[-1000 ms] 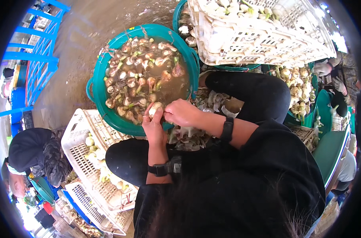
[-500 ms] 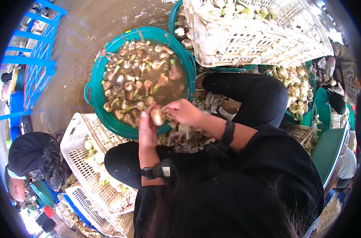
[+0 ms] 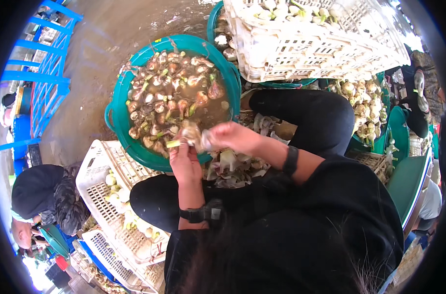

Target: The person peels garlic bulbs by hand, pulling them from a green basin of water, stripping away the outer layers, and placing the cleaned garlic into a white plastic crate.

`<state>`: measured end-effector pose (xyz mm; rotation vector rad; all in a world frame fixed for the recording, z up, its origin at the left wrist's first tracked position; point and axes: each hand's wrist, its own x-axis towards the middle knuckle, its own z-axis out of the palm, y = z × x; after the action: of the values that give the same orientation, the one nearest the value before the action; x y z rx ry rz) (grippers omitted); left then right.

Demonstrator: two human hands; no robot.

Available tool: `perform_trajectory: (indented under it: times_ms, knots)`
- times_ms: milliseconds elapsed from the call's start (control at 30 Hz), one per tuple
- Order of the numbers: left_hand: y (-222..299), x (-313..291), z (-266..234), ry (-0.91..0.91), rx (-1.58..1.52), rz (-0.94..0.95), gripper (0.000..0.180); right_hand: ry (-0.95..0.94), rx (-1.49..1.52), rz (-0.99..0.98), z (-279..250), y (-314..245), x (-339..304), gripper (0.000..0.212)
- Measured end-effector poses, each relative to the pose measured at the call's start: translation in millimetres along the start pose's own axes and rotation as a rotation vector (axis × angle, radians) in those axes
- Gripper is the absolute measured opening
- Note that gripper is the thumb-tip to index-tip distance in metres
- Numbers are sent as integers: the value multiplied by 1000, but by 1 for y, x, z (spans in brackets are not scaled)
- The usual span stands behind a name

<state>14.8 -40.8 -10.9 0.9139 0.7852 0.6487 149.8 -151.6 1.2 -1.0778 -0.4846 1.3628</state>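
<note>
Over the near rim of a green tub [image 3: 119, 103], my left hand [image 3: 186, 164] is closed on a garlic bulb [image 3: 190, 131], whose pale green stem end sticks out to the left. My right hand [image 3: 233, 137] pinches whitish skin at the right side of this bulb, its fingertips blurred by motion. Many brownish garlic bulbs with short stems [image 3: 171, 105] float in the tub's murky water. Loose white and purplish peels [image 3: 230, 166] lie heaped below my right hand, between my legs.
White crates [image 3: 95, 169] with peeled bulbs stand at my left. A stacked white crate [image 3: 311, 54] stands far right, above green tubs. More bulbs [image 3: 362, 110] fill a tub at right. Another person [image 3: 41, 193] bends at far left, near a blue metal frame [image 3: 49, 76].
The bulb has tilted so its stem end now points left. My left hand has turned and shifted slightly right; my right hand has moved a little right, pulling at the skin.
</note>
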Motion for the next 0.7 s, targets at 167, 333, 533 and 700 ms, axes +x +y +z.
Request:
perform_trajectory:
  times_ms: [167, 333, 533, 700]
  knots:
    - [12, 9, -18, 49, -364, -133, 20, -326, -1347, 71, -26, 10, -35, 27]
    - [19, -7, 0, -130, -16, 77, 25, 137, -524, -216, 18, -22, 1, 41]
    - [13, -6, 1, -93, -64, 77, 24, 75, -833, -614, 20, -27, 20, 13]
    - [13, -4, 1, 182, -261, -137, 26, -97, -1282, -496, 22, -7, -24, 7]
